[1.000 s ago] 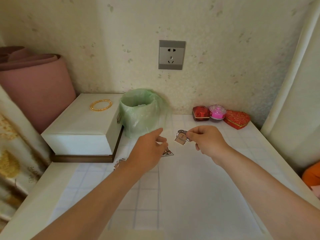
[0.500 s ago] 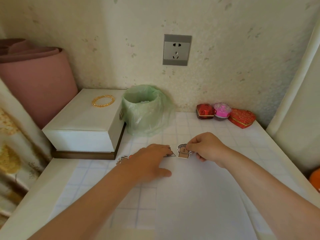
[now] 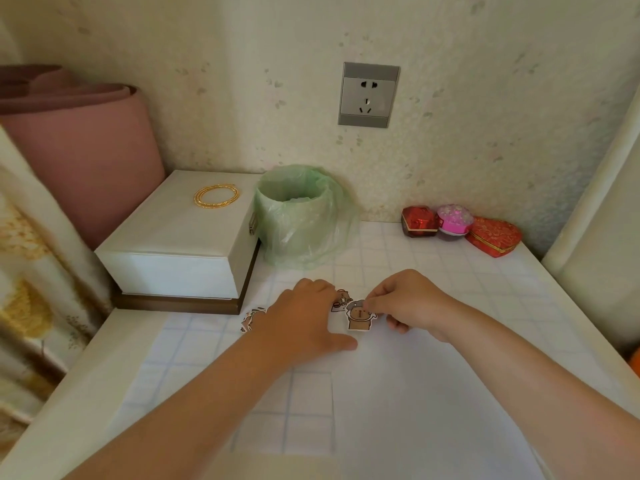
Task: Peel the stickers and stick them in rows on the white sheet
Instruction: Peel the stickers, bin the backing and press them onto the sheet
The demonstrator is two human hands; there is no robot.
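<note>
The white sheet (image 3: 426, 393) lies on the checked tabletop in front of me. My right hand (image 3: 405, 303) pinches a brown cartoon sticker (image 3: 360, 315) by its top edge, at the sheet's far left corner. My left hand (image 3: 304, 317) lies flat, palm down, on the sheet's left edge, thumb stretched toward the sticker. Another small sticker (image 3: 339, 301) peeks out just beyond its fingers. A third sticker (image 3: 252, 317) lies to the left of my left wrist, partly hidden.
A green-lined bin (image 3: 298, 213) stands behind the hands. A white box (image 3: 180, 244) with gold bangles (image 3: 216, 197) is at the left, beside a pink roll (image 3: 79, 150). Red and pink gift boxes (image 3: 457, 225) sit at the back right.
My left hand came down from the air and settled flat on the sheet's edge. My right hand lowered the brown sticker to the sheet's far corner.
</note>
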